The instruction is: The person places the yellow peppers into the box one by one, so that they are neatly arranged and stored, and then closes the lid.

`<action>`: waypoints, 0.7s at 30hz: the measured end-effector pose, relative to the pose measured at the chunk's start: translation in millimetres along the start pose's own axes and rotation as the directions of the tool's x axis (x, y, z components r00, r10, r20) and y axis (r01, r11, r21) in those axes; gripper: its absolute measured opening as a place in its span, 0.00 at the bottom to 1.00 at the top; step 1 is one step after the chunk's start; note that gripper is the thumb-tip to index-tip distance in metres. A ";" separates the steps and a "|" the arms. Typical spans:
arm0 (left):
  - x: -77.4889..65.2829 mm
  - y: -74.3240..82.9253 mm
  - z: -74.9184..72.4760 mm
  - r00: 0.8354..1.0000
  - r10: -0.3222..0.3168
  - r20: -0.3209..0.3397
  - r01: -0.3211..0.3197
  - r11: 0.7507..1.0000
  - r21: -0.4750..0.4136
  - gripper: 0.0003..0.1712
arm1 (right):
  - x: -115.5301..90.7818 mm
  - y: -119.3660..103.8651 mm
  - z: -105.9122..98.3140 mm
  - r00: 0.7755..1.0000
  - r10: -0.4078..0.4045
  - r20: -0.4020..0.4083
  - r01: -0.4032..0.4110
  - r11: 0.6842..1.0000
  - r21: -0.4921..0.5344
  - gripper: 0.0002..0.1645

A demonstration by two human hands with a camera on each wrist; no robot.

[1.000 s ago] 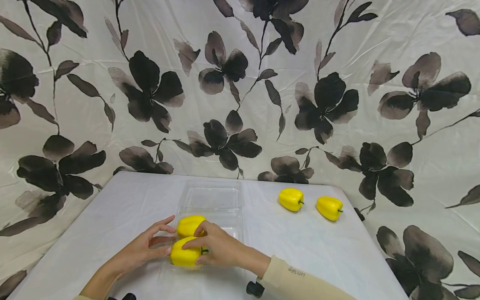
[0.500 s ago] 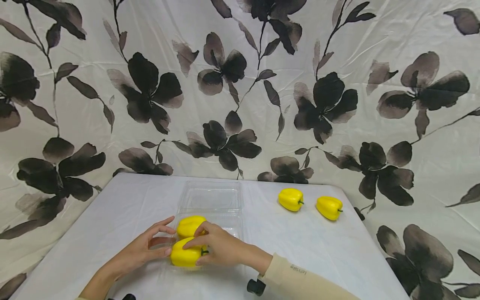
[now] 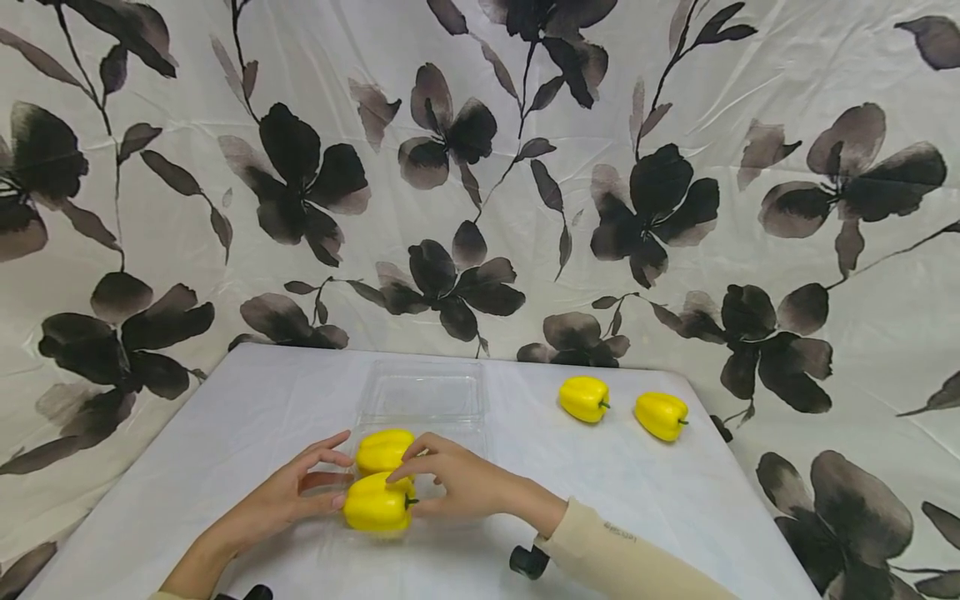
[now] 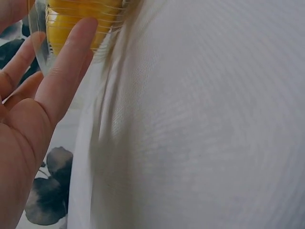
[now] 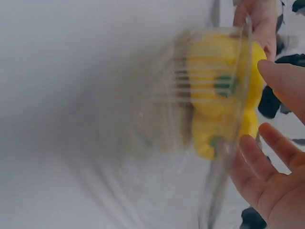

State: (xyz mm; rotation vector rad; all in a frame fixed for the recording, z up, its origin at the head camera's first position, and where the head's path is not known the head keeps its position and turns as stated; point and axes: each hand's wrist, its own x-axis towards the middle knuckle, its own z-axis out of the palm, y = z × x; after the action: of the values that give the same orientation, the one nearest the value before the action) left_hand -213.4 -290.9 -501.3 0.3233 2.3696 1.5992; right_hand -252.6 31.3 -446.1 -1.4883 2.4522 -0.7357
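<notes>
A clear plastic clamshell container (image 3: 423, 398) lies open on the white-covered table, its lid folded back away from me. Two yellow bell peppers sit side by side in its left part: a near bell pepper (image 3: 375, 504), stem to the right, and a far bell pepper (image 3: 382, 452) behind it. My left hand (image 3: 281, 487) rests with loosely spread fingers against the container's left wall; the left wrist view shows a finger along its ribbed side (image 4: 108, 9). My right hand (image 3: 468, 485) hovers around the near pepper's stem end, thumb and fingers apart, fingertips at its top.
Two more yellow bell peppers, a left one (image 3: 583, 399) and a right one (image 3: 661, 417), lie at the table's back right. Behind the table (image 3: 637, 517) hangs a floral-print cloth (image 3: 555, 250). A dark wrist camera (image 3: 528, 562) sits under the right sleeve.
My right hand has loosened from the near bell pepper and drawn back slightly to the right. The left hand and the container have stayed in place.
</notes>
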 end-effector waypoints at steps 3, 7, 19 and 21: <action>0.7 1.1 0.6 1.000 -0.006 -0.004 0.006 1.000 0.001 0.30 | -8.1 5.8 -10.9 0.999 0.033 -0.020 -0.032 0.999 0.016 0.27; 1.5 2.5 1.1 1.000 -0.013 -0.016 0.013 1.000 0.007 0.31 | -21.4 16.1 -28.6 0.995 0.083 -0.052 -0.080 0.995 0.062 0.27; 0.3 1.8 1.2 1.000 0.003 -0.016 -0.003 1.000 0.011 0.31 | -63.6 55.9 -75.6 0.963 0.222 -0.152 -0.209 0.973 0.092 0.30; 0.4 1.5 1.1 1.000 0.001 -0.018 -0.001 1.000 0.013 0.31 | -69.9 64.2 -82.0 0.954 0.246 -0.172 -0.235 0.968 0.084 0.30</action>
State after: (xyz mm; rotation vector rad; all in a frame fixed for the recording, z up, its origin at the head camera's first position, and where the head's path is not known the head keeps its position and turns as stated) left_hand -213.4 -289.2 -500.4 0.3146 2.3948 1.5940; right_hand -301.5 142.3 -414.4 -1.1166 2.6522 -0.9224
